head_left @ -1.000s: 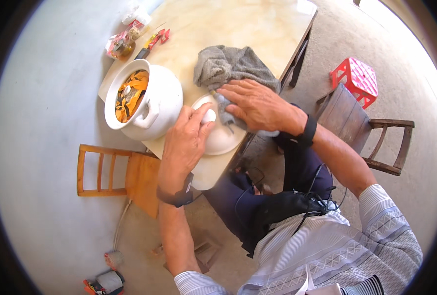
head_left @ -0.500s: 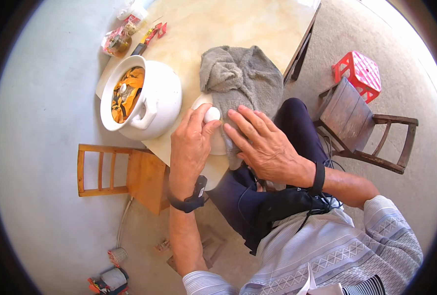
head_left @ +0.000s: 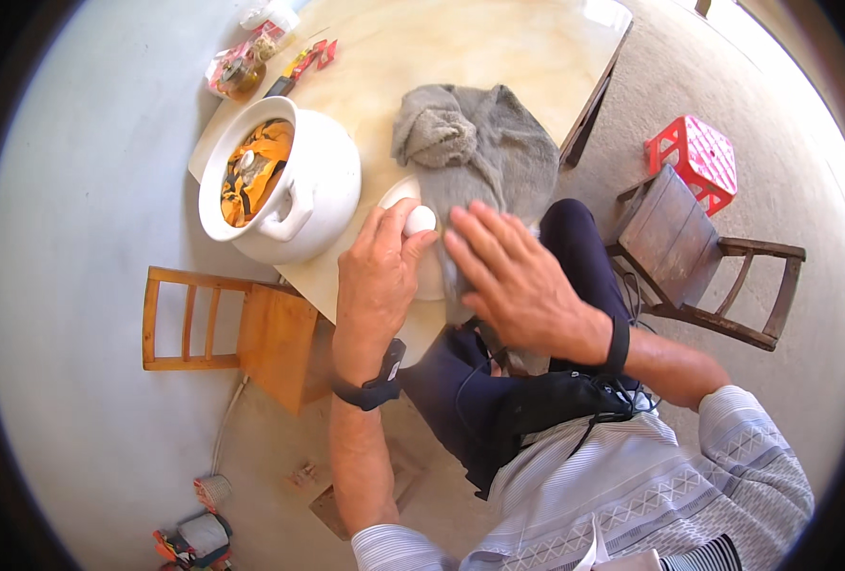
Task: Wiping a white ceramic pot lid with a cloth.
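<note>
L hand [head_left: 377,271] has thumb & fingers pinched on the round knob [head_left: 421,221] of a white lid [head_left: 400,193]. Lid's on the surface [head_left: 365,57], part under a grey cloth [head_left: 510,143]. R hand [head_left: 522,285] is flat w/ fingers straight, over the cloth; can't tell if touching. Big white pot [head_left: 325,190] sits near, to the L.

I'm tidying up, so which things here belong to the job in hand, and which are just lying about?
In use:
- white lid, knob in left hand
- gray cloth, under right hand
- white pot, probably

Just about:
- small jar
- red plastic stool
- light wooden chair
- dark wooden chair
</note>
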Motion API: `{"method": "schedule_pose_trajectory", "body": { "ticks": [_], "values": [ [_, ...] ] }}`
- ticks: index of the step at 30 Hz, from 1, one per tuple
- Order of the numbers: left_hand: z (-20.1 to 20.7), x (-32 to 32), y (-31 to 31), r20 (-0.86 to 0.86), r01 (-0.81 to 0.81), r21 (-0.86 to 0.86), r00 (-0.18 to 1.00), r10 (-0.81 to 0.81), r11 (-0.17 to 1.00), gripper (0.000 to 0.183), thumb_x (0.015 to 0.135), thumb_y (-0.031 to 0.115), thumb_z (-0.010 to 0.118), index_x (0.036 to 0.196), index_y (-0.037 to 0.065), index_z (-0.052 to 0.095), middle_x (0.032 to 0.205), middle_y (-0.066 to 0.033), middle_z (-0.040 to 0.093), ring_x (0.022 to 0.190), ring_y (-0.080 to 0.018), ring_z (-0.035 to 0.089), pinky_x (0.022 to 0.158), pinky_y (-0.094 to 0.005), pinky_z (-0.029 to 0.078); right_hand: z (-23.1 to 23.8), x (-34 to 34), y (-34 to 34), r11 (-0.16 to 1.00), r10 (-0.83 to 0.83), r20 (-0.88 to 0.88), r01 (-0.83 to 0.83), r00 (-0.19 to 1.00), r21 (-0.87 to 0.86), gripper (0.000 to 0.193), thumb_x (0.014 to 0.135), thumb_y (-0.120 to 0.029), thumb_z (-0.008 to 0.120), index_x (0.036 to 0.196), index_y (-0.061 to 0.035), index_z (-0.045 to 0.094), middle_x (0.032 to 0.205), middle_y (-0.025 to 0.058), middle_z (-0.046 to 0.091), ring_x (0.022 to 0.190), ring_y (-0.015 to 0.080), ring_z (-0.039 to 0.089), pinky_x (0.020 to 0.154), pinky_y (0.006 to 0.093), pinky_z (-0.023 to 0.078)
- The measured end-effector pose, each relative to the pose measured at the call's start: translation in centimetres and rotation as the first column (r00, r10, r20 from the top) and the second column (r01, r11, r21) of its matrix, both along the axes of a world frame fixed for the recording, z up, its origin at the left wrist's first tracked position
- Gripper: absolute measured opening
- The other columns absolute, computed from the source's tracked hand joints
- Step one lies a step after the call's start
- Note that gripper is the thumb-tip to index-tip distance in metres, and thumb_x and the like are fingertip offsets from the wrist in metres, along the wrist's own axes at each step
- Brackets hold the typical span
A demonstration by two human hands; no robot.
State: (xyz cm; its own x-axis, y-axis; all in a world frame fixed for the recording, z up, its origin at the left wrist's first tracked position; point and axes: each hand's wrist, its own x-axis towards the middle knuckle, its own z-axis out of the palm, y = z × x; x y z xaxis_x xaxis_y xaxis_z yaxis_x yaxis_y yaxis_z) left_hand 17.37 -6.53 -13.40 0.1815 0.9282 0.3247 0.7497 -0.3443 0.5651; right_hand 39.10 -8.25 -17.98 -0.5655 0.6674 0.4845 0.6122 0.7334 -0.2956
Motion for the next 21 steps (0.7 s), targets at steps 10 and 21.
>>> {"method": "schedule_pose_trajectory", "body": {
  "ticks": [10,21],
  "values": [
    [-0.1,-0.3,0.4,-0.068,-0.032,-0.016,0.997,0.03,0.999,0.036,0.103,0.02,0.078,0.134,0.006,0.067,0.115,-0.0208,0.072,0.099,-0.0462,0.072,0.083,-0.0525,0.058,0.2,0.0,7.7,0.996,0.088,-0.159,-0.089,0.983,0.003,0.052,0.107,-0.025,0.065,0.147,0.0079,0.058,0.143,0.0258,0.065,0.136,0.0422,0.06,0.116,0.05,0.047],
    [0.0,0.9,-0.4,-0.119,-0.114,0.0,0.986,0.113,0.994,0.033,0.102,0.021,0.079,0.128,0.005,0.067,0.11,-0.0219,0.074,0.094,-0.0457,0.073,0.078,-0.0521,0.058,-0.3,-1.0,6.9,0.989,0.112,-0.268,-0.082,0.957,0.122,0.042,0.099,-0.014,0.069,0.134,0.0095,0.067,0.137,0.0256,0.069,0.132,0.0414,0.064,0.117,0.0482,0.049]
  ]
}}
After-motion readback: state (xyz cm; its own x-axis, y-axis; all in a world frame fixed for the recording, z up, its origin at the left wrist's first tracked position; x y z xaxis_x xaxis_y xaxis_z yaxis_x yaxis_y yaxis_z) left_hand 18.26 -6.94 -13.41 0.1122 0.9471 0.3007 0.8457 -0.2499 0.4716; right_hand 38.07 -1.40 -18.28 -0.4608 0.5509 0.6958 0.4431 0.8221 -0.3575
